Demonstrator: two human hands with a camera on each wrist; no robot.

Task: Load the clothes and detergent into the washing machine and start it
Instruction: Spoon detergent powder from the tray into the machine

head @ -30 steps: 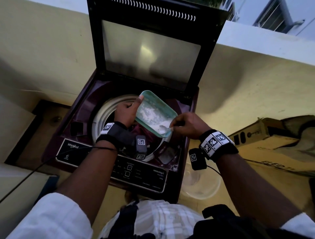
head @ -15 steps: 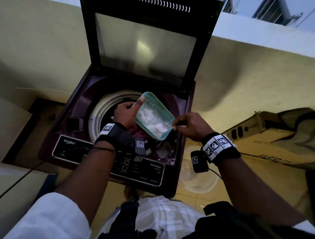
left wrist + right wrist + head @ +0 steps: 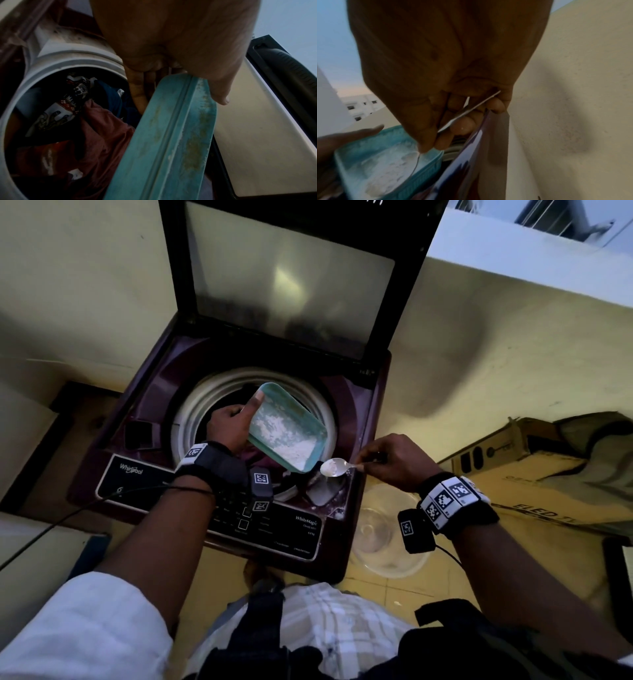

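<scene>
The washing machine (image 3: 219,440) stands with its lid (image 3: 291,275) raised upright at the rear edge. Clothes (image 3: 96,121) lie inside the drum (image 3: 191,412), including a red garment and a patterned cloth. The left hand (image 3: 227,428) grips a teal tray (image 3: 286,431) above the drum opening, thumb on the upper rim, fingers curled beneath. The tray is tilted, its low corner toward the front right corner of the machine. White detergent powder (image 3: 294,448) lies inside the tray. The right hand (image 3: 394,462) pinches the handle of a spoon (image 3: 334,467) between thumb and fingers. The spoon bowl carries powder and sits just beside the tray's low corner, over the detergent compartment (image 3: 323,489). A clear bowl (image 3: 383,535) sits on the floor at the machine's right side, near a cardboard box (image 3: 524,453).
</scene>
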